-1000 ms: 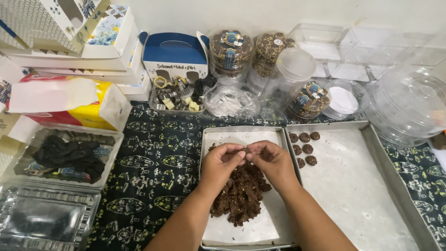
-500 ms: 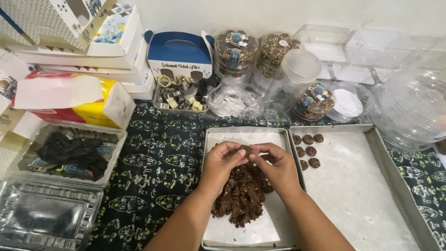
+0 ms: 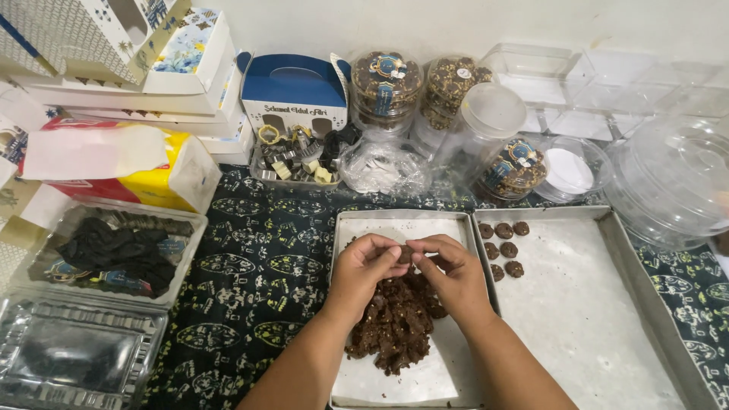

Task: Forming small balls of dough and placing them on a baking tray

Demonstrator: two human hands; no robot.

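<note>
My left hand [image 3: 367,267] and my right hand [image 3: 449,270] meet above a small metal tray [image 3: 363,380], fingertips pinching a small lump of brown dough [image 3: 406,253] between them. Below my hands a heap of the same chocolate dough [image 3: 396,325] lies on the tray. To the right, a larger metal tray [image 3: 607,334] carries several small round dough pieces [image 3: 503,245] in its near-left corner.
Clear plastic jars of cookies [image 3: 386,89], empty clear containers [image 3: 676,178] and a blue carry box [image 3: 292,95] line the back. A tray of small cutters [image 3: 296,161] sits behind the dough tray. At left are a tissue pack [image 3: 114,163], stacked boxes and plastic trays [image 3: 72,361].
My hands stay together over the dough heap, with fingers shifting slightly around the small lump. Nothing else has moved.
</note>
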